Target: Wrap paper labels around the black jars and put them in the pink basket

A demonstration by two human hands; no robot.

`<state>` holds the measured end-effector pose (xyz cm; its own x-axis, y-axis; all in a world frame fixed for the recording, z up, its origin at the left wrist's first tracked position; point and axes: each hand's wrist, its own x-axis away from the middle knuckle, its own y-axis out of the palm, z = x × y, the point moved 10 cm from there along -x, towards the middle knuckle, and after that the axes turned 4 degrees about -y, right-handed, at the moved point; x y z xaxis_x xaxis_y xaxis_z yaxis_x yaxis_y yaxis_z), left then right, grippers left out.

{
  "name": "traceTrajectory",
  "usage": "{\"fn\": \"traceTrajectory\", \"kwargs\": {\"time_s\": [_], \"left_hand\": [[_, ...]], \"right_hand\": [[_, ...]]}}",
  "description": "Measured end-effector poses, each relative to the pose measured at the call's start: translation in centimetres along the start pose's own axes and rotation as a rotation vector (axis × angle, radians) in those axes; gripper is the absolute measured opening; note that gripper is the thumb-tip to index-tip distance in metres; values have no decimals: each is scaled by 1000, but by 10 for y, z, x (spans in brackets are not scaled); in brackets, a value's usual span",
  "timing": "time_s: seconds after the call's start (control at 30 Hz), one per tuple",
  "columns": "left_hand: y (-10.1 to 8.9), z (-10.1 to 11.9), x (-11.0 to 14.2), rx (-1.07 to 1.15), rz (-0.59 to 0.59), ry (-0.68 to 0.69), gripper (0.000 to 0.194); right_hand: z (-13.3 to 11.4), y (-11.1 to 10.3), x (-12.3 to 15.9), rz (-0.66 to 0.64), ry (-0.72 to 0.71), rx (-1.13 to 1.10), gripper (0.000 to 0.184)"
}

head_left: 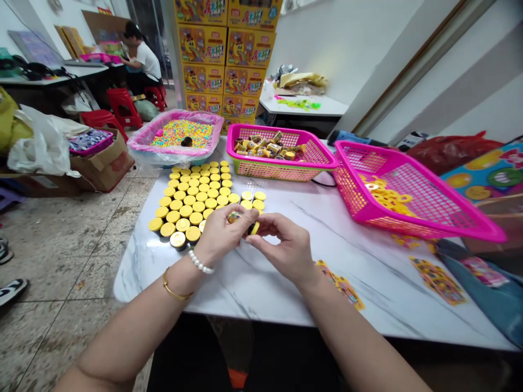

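Observation:
My left hand [223, 233] and my right hand [281, 242] meet over the white marble table [368, 267], fingers pinched together. Between them they grip a small round yellow-lidded container [254, 227]; the left fingers also pinch a small coloured piece [234, 216] at its top. Just beyond my hands, several rows of the same yellow-lidded containers [196, 196] stand packed together on the table.
A pink tub of coloured candy [182, 133], a pink basket of wrapped sweets [281, 149] and a tilted pink basket with yellow rings [404, 190] stand at the back. Sticker sheets [439, 280] lie at right. Stacked cartons [226, 54] and a seated person [141, 60] are behind.

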<state>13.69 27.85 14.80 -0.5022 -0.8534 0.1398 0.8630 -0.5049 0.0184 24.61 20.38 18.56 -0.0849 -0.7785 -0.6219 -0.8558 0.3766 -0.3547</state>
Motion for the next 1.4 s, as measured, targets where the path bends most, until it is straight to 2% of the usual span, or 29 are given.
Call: {"fn": "traceTrajectory", "kwargs": {"time_s": [0.1, 0.17, 0.27, 0.37, 0.47, 0.53, 0.6, 0.67, 0.8, 0.9, 1.0, 1.07, 1.13, 1.2, 1.3, 1.4], "left_hand": [[2, -1, -1, 90, -48, -11, 49], [3, 2, -1, 100, -73, 19, 43], [5, 19, 3, 62, -94, 193, 27], [11, 30, 8, 74, -141, 309, 33], [6, 21, 4, 82, -94, 217, 46], [2, 12, 1, 38, -51, 145, 39], [3, 10, -1, -7, -62, 143, 33], [6, 16, 1, -49, -90, 223, 24], [9, 39, 12, -250, -82, 500, 15], [13, 49, 20, -389, -86, 652, 20], [20, 49, 25, -507, -105, 716, 32], [22, 47, 24, -548, -96, 681, 48], [18, 42, 20, -528, -56, 582, 68], [8, 38, 15, -463, 20, 467, 74], [-4, 30, 10, -361, 96, 340, 49], [-3, 24, 6, -365, 77, 305, 30]], "right_hand": [[7, -3, 2, 39, 46, -18, 29], [15, -8, 1, 77, 115, -77, 31], [40, -3, 4, 73, 385, -344, 35], [58, 12, 13, 31, 635, -617, 44], [60, 10, 11, 70, 641, -663, 41], [55, 6, 8, 91, 572, -620, 39], [51, 5, 6, 93, 533, -596, 40], [52, 8, 8, 90, 558, -615, 37], [64, 17, 17, 73, 705, -754, 37], [72, 29, 26, 4, 843, -879, 41], [76, 36, 33, -54, 938, -957, 45], [75, 40, 34, -89, 956, -973, 48], [71, 41, 32, -116, 934, -960, 50], [67, 39, 28, -103, 898, -918, 49], [66, 31, 24, -31, 871, -842, 50], [66, 27, 23, 10, 862, -824, 54]]}}
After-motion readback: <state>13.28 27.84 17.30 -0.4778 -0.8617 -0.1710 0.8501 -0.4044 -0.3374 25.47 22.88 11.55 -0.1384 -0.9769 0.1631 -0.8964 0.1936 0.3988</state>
